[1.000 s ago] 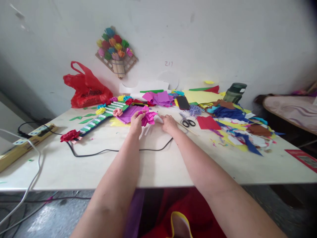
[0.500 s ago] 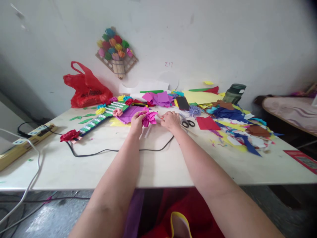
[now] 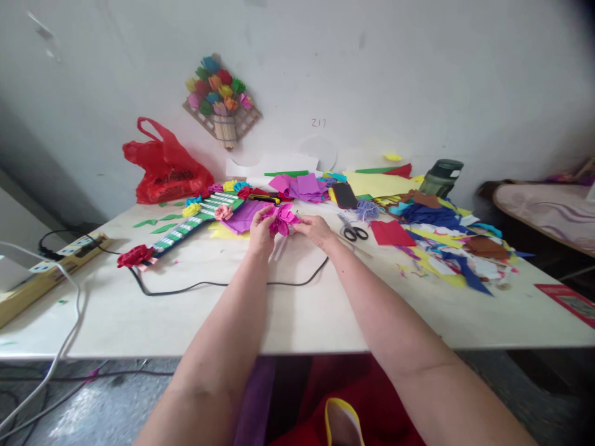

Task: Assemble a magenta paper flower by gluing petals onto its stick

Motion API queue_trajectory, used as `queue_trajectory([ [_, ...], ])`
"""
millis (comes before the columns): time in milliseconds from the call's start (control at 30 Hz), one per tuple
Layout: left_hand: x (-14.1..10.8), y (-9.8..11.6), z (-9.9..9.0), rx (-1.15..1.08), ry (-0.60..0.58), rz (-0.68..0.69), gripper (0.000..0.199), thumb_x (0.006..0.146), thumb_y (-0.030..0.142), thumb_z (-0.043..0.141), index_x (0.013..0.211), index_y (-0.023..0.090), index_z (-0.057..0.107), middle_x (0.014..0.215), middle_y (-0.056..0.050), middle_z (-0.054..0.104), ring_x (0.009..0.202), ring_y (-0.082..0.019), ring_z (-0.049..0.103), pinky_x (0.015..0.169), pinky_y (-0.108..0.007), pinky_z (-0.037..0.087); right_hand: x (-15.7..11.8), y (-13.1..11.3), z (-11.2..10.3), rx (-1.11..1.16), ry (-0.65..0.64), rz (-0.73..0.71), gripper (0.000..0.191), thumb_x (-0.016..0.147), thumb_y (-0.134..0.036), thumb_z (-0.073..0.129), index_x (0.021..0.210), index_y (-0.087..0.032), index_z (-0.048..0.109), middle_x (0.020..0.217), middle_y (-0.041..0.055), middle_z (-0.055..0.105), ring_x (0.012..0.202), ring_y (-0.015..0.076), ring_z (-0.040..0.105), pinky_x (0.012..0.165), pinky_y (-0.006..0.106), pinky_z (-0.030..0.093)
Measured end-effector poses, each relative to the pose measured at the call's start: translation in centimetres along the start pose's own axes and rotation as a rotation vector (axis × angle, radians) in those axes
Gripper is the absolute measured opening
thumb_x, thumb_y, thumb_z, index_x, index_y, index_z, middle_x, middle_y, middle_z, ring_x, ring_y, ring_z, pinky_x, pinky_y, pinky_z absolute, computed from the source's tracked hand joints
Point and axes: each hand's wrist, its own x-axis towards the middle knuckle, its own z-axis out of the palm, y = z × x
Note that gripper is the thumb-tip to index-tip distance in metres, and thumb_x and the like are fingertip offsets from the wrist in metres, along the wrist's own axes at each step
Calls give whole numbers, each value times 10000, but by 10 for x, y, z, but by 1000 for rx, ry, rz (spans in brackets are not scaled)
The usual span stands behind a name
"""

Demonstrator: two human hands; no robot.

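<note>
A bright magenta paper flower (image 3: pixel 283 218) with crumpled petals is held above the table between my hands. My left hand (image 3: pixel 262 231) is closed around its left side. From the right, my right hand (image 3: pixel 316 229) pinches the edge of a petal with thumb and fingertips. Pale thin strips hang below the flower. Black-handled scissors (image 3: pixel 356 233) lie on the table just right of my right hand. Behind the flower is a stack of purple paper pieces (image 3: pixel 304 186).
A green-and-white striped panel with paper flowers (image 3: pixel 179 235) lies to the left, near a red bag (image 3: pixel 171 170). A black cord (image 3: pixel 199 284) crosses the table in front. Rightward are a phone (image 3: pixel 344 196), red paper (image 3: pixel 392 233), scraps (image 3: pixel 458 248) and a bottle (image 3: pixel 440 178).
My right hand has moved left onto the petal edge from a spot just right of the flower. My left hand keeps its hold. The view has shifted slightly.
</note>
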Motion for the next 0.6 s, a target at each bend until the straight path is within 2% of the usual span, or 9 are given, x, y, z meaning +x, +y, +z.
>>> queue_trajectory([
  [167,-4,-1,5,62,-19,-22,596,562,197,708,1138,234,560,663,61,581,533,-74,537,527,-208,410,6,5,3,3,122,115,208,664,-356,601,544,-190,570,489,-60,420,560,115,405,561,248,267],
  [300,-8,-1,8,90,-34,-57,739,573,180,680,1275,259,466,592,90,537,496,-78,512,522,-211,412,7,6,-3,-5,189,168,187,658,-332,577,534,-195,547,486,-63,398,548,112,379,544,254,237],
  [433,-11,1,7,110,-65,-128,800,557,150,664,1312,260,422,596,89,533,489,-81,511,496,-203,398,8,11,-9,38,238,132,196,672,-331,534,531,-196,520,507,-53,422,557,116,390,540,256,240],
  [600,-12,4,6,160,-123,-204,757,526,127,667,1245,247,463,655,65,575,498,-91,528,477,-211,412,9,16,-12,147,235,120,220,672,-361,551,535,-197,499,512,-46,457,555,119,418,534,251,273],
])
